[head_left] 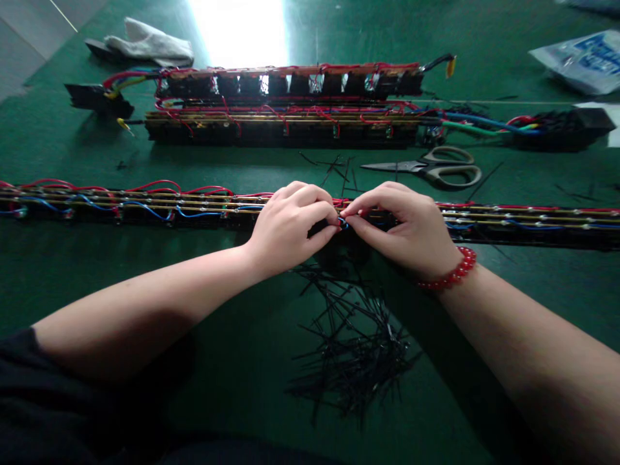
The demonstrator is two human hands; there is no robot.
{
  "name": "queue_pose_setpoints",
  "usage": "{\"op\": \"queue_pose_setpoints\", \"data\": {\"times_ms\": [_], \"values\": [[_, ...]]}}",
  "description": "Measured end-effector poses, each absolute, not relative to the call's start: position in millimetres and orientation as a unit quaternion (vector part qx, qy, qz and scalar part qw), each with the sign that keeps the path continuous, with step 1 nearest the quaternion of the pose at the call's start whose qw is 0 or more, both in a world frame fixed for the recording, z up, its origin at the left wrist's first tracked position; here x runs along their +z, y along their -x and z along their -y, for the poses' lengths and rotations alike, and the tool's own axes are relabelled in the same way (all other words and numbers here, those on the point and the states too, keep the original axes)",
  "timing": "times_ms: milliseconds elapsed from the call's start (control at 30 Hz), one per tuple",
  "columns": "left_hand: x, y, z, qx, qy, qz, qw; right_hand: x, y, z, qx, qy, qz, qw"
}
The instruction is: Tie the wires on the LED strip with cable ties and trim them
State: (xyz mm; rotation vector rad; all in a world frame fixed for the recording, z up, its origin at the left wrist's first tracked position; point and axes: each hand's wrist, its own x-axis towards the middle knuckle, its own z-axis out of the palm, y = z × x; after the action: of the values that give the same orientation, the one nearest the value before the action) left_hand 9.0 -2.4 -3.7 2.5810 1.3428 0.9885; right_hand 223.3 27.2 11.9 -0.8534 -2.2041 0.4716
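Observation:
A long black strip with brass-coloured rods and red and blue wires (150,211) runs across the table from side to side. Over its middle, my left hand (295,223) is closed, thumb and forefinger pinched beside a small blue and red bit of wire (342,223). Facing it almost tip to tip, my right hand (404,226) also pinches at that spot. Whatever sits between the fingertips is too small and covered to make out. Just below the hands lies a loose heap of thin black cable ties (358,349).
Scissors (426,168) lie behind my right hand, among scattered black ties (339,171). Farther back are two shorter wired strips (285,123) with cables ending in black connectors (562,129). A whitish glove (150,45) lies back left, a plastic packet (586,61) back right.

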Motion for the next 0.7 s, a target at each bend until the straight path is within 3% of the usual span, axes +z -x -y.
{"op": "queue_pose_setpoints", "data": {"times_ms": [700], "values": [[-4.8,-10.2,0.3,0.33,-0.836,-0.438,0.035,10.0,-223.5,-28.6,0.168,0.328,0.859,0.356]]}}
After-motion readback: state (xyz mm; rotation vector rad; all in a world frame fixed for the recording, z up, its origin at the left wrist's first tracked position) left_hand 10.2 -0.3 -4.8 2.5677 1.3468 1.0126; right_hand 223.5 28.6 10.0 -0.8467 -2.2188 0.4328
